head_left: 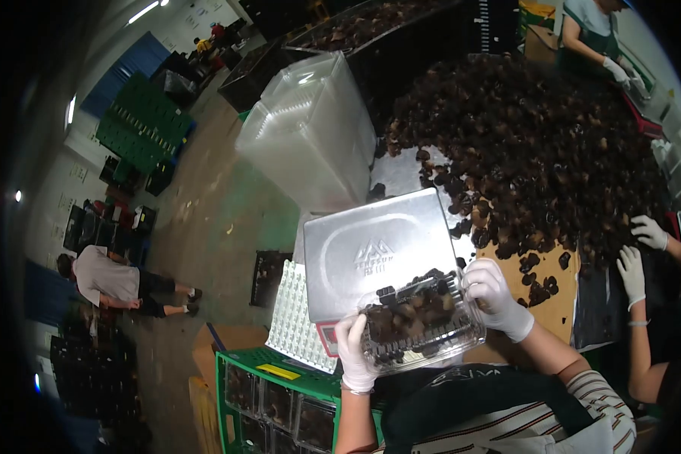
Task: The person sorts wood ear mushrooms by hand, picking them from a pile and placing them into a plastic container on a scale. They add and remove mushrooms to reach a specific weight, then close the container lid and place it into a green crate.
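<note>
A clear plastic box (424,321) filled with dark brown mushroom-like pieces is held between my two white-gloved hands. My left hand (355,354) grips its left end, and my right hand (495,296) grips its right end. The box is tilted over the lower edge of a metal scale plate (378,253). A large heap of dark pieces (530,151) lies on the table beyond my right hand. Tall stacks of clear plastic containers (306,136) rise behind the scale.
A green crate (280,365) of filled boxes stands below left, beside a white dimpled sheet (299,314). A co-worker's gloved hands (635,261) are at the heap's right; another person (605,41) works at the far right. Someone (110,280) bends over at left.
</note>
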Available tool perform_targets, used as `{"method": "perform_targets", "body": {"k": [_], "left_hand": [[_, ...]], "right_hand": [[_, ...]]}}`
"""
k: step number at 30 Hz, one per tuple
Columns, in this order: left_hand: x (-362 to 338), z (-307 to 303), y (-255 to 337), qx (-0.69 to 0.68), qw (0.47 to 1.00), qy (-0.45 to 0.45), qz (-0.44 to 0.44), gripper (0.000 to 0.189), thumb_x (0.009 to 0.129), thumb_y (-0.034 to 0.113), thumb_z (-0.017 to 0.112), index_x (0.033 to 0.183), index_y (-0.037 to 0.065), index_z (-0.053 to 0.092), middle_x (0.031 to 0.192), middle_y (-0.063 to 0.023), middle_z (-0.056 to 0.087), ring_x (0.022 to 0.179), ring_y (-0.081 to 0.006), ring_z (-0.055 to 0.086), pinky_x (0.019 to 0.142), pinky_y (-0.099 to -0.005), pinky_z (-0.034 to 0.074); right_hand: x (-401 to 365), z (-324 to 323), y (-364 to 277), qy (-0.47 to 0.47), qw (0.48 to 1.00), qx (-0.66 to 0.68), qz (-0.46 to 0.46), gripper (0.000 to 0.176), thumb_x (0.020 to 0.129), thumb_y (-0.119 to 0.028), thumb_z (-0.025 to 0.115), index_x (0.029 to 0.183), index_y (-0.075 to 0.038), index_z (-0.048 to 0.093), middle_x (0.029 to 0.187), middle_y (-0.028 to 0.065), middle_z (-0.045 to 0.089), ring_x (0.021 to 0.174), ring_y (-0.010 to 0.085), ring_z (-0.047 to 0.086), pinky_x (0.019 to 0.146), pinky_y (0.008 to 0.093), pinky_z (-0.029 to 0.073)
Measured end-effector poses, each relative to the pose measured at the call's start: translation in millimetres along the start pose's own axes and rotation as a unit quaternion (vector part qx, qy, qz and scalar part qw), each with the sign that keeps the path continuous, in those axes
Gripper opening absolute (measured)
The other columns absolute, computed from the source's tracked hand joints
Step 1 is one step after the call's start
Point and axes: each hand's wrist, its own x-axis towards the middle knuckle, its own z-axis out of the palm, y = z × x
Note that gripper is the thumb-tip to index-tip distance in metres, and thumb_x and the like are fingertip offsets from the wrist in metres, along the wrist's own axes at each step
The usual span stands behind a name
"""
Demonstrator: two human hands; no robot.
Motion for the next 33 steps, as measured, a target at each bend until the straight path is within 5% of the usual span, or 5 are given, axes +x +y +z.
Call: {"method": "perform_targets", "body": {"k": [16, 23, 28, 31, 33], "left_hand": [[-72.4, -75.7, 25.9, 0.058, 0.981, 0.176, -0.059, 0.047, 0.071, 0.004, 0.073, 0.114, 0.006, 0.053, 0.121, -0.015, 0.053, 0.112, -0.0299, 0.056, 0.098, -0.0416, 0.045], [-177.5, -250.5, -3.7, 0.048, 0.693, 0.594, -0.406, 0.051, 0.095, 0.027, 0.058, 0.136, 0.002, 0.041, 0.135, -0.0149, 0.047, 0.115, -0.0249, 0.053, 0.09, -0.0381, 0.048], [-297.9, -330.5, -70.3, -0.115, 0.632, 0.616, -0.455, 0.052, 0.092, 0.037, 0.063, 0.122, -0.003, 0.048, 0.108, -0.0116, 0.057, 0.089, -0.0256, 0.058, 0.071, -0.0442, 0.056], [-354.9, -314.4, -116.6, 0.287, 0.665, 0.375, -0.579, 0.076, 0.081, 0.053, 0.069, 0.12, -0.01, 0.052, 0.115, -0.021, 0.062, 0.092, -0.0283, 0.062, 0.089, -0.0357, 0.05], [-272.9, -289.1, -89.6, 0.452, 0.314, 0.181, -0.815, 0.088, 0.075, 0.057, 0.071, 0.142, 0.011, 0.037, 0.138, -0.02, 0.044, 0.116, -0.0375, 0.053, 0.093, -0.0474, 0.047]], "right_hand": [[22.5, 31.4, -47.5, -0.121, 0.98, 0.153, 0.043, 0.042, 0.068, -0.004, 0.075, 0.105, -0.006, 0.056, 0.102, 0.0107, 0.06, 0.098, 0.0297, 0.057, 0.087, 0.0393, 0.045], [9.3, 33.6, -33.4, -0.172, 0.975, 0.12, 0.073, 0.031, 0.069, -0.002, 0.07, 0.098, -0.004, 0.059, 0.095, 0.0114, 0.062, 0.093, 0.0301, 0.058, 0.086, 0.0384, 0.045], [1.3, 25.5, -18.5, -0.179, 0.974, 0.092, 0.106, 0.03, 0.069, 0.001, 0.069, 0.098, -0.004, 0.06, 0.094, 0.0121, 0.061, 0.089, 0.0307, 0.058, 0.081, 0.0382, 0.047], [7.4, 17.2, -20.9, -0.178, 0.974, 0.068, 0.122, 0.027, 0.07, -0.001, 0.069, 0.095, -0.004, 0.061, 0.094, 0.0109, 0.061, 0.09, 0.03, 0.058, 0.083, 0.0377, 0.045], [8.8, 6.9, -21.3, -0.161, 0.979, 0.037, 0.122, 0.025, 0.071, -0.002, 0.069, 0.094, -0.004, 0.061, 0.095, 0.0103, 0.061, 0.091, 0.0294, 0.057, 0.084, 0.0375, 0.044]]}}
